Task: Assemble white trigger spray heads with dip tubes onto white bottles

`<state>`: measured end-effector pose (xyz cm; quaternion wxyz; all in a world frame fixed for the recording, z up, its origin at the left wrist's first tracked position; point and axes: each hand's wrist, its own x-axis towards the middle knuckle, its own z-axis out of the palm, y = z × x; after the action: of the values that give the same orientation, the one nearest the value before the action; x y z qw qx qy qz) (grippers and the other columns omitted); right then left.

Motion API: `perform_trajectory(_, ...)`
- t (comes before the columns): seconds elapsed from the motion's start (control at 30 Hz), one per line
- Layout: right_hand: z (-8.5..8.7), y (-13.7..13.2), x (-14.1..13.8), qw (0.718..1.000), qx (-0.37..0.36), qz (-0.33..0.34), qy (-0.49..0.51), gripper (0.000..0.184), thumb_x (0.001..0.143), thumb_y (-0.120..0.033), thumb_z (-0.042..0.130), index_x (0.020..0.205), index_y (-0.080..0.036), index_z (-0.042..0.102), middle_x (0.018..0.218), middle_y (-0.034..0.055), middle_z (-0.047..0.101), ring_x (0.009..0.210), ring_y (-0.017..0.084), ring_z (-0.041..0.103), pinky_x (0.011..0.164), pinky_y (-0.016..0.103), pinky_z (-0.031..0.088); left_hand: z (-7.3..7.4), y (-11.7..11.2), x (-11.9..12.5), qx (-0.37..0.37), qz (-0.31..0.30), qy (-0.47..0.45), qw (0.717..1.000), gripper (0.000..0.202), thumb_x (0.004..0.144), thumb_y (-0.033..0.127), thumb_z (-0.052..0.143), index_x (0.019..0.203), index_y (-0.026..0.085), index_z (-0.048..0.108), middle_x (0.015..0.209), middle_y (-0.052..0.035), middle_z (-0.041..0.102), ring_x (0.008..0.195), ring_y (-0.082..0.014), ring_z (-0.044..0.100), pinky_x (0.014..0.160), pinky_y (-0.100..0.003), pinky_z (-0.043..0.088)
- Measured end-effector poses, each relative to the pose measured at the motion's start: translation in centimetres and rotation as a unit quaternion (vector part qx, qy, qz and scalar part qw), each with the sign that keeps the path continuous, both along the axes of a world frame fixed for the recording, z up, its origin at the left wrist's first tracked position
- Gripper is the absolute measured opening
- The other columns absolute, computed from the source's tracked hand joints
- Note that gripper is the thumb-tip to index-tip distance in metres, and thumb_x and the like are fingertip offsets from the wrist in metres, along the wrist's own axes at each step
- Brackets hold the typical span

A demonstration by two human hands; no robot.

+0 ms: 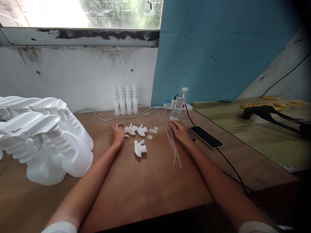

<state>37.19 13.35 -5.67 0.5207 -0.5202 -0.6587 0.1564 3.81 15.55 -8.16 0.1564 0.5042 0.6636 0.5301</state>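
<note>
My left hand [118,134] rests on the table with its fingers curled round a white spray trigger head, mostly hidden under them. Beside it two more trigger heads [131,129] [141,130] lie close together, and another trigger head [140,149] lies nearer to me. Several small white washers [150,137] are just right of these. My right hand [179,130] is closed at the upper part of some thin white dip tubes [173,144], fingertips pinched against them. Their lower ends spread on the table towards me.
White spray bottles [73,145] crowd the left side. Several slim white bottles [125,101] stand against the wall by a white cable [102,119]. A water bottle [179,105] stands behind my right hand; a phone [206,136] with a black cable [230,165] lies right of it.
</note>
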Motion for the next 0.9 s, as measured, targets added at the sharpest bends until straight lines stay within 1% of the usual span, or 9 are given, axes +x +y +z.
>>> perform_trajectory(0.07,-0.1,0.0,0.0,1.000,0.002,0.002,-0.029,0.015,0.083,-0.034,0.061,0.089,-0.024,0.070,0.094,0.0044,0.070,0.090,0.022,0.064,0.086,0.032,0.047,0.0,0.0,0.0,-0.002,0.000,0.001,1.000,0.007,0.076,0.017,0.057,0.081,0.019,0.060,0.099,-0.0077,0.055,0.098,-0.0236,0.058,0.096,-0.038,0.043)
perform_trajectory(0.2,-0.2,0.0,0.1,0.999,-0.001,-0.004,-0.043,0.024,0.089,-0.039,0.052,0.096,-0.023,0.068,0.098,0.0056,0.069,0.076,0.020,0.066,0.077,0.033,0.050,0.1,-0.1,0.0,-0.007,-0.003,0.004,1.000,0.007,0.076,0.018,0.057,0.082,0.018,0.061,0.101,-0.0079,0.055,0.100,-0.0235,0.057,0.096,-0.038,0.042)
perform_trajectory(0.3,-0.1,0.0,0.1,0.995,0.025,-0.006,-0.093,0.028,0.090,-0.041,0.048,0.097,-0.021,0.066,0.100,0.0083,0.069,0.088,0.024,0.066,0.082,0.037,0.050,0.2,-0.1,0.1,-0.012,-0.002,0.004,1.000,0.007,0.077,0.019,0.057,0.083,0.018,0.061,0.103,-0.0078,0.055,0.100,-0.0235,0.057,0.097,-0.038,0.042)
perform_trajectory(0.37,-0.1,0.0,0.0,0.992,0.030,0.004,-0.120,0.030,0.090,-0.041,0.046,0.097,-0.020,0.066,0.100,0.0097,0.069,0.090,0.025,0.066,0.082,0.038,0.050,0.3,-0.1,0.1,-0.014,-0.002,0.005,1.000,0.007,0.077,0.019,0.057,0.083,0.018,0.061,0.103,-0.0078,0.055,0.100,-0.0234,0.057,0.097,-0.038,0.042)
perform_trajectory(0.5,0.0,-0.2,0.0,0.993,0.020,-0.006,-0.117,0.035,0.093,-0.044,0.043,0.100,-0.018,0.065,0.101,0.0103,0.069,0.067,0.020,0.066,0.073,0.036,0.052,0.3,-0.1,0.1,-0.013,-0.003,0.008,1.000,0.007,0.077,0.019,0.057,0.083,0.018,0.061,0.102,-0.0080,0.055,0.101,-0.0232,0.057,0.097,-0.036,0.042)
perform_trajectory(0.63,-0.1,-0.3,-0.1,0.992,0.021,-0.007,-0.122,0.036,0.092,-0.045,0.043,0.100,-0.019,0.066,0.102,0.0100,0.069,0.071,0.021,0.067,0.074,0.036,0.051,0.2,-0.1,0.0,-0.012,-0.001,0.009,1.000,0.008,0.076,0.019,0.057,0.083,0.018,0.061,0.102,-0.0081,0.055,0.099,-0.0234,0.057,0.096,-0.037,0.042)
perform_trajectory(0.73,0.3,-0.6,-0.2,0.994,0.006,-0.005,-0.106,0.039,0.092,-0.047,0.043,0.102,-0.018,0.067,0.105,0.0101,0.069,0.060,0.018,0.066,0.069,0.033,0.051,0.1,0.0,0.0,-0.012,0.001,0.008,1.000,0.008,0.076,0.019,0.057,0.083,0.018,0.061,0.101,-0.0081,0.055,0.099,-0.0232,0.058,0.095,-0.037,0.043)
perform_trajectory(0.8,1.1,-1.1,-0.2,0.993,0.003,-0.038,-0.111,0.043,0.092,-0.049,0.041,0.104,-0.017,0.067,0.098,0.0091,0.071,0.056,0.016,0.065,0.067,0.031,0.049,0.1,0.0,0.0,-0.011,0.001,0.008,1.000,0.007,0.076,0.019,0.057,0.082,0.018,0.061,0.101,-0.0077,0.055,0.098,-0.0226,0.058,0.095,-0.036,0.043)
perform_trajectory(0.9,2.6,-2.5,-0.3,0.982,-0.042,-0.115,-0.145,0.050,0.094,-0.054,0.035,0.099,-0.017,0.069,0.063,0.0035,0.067,0.047,0.016,0.059,0.059,0.028,0.044,0.1,0.0,0.0,-0.006,0.001,0.011,1.000,0.007,0.076,0.019,0.057,0.082,0.018,0.061,0.101,-0.0074,0.055,0.099,-0.0222,0.058,0.096,-0.035,0.043)
